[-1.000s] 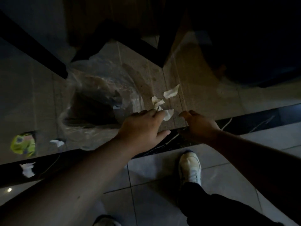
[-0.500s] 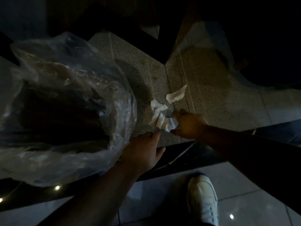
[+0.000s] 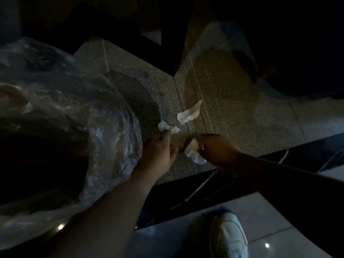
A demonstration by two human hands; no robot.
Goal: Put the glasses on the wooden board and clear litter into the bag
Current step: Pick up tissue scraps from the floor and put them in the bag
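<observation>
On the speckled counter (image 3: 223, 94), beneath a glass sheet that caught dim reflections, lay scraps of white paper litter. The right hand (image 3: 216, 151) was curled shut around a crumpled white tissue (image 3: 193, 153), which bulged out from the fist on its inner side and hung a little below it. The left hand (image 3: 158, 155) reached forward with its fingers loosely spread, the fingertips (image 3: 164, 134) touching a small white scrap (image 3: 166, 126) that lay flat on the counter; whether they had pinched it or only rested against it could not be told in the poor light. A larger torn piece of paper (image 3: 189, 113) sat just beyond that scrap, apart from both hands and untouched. To the left, a big clear plastic bag (image 3: 78, 116) filled much of the view, its crinkled wall pressed against the left wrist and forearm, its mouth dark and its contents too murky to make out. The counter's near edge was a black strip (image 3: 186, 187) running across beneath the forearms. Below it, pale floor tiles (image 3: 264, 207) showed, with a white shoe (image 3: 228, 237) planted near the bottom edge. The far side of the scene was lost in shadow.
</observation>
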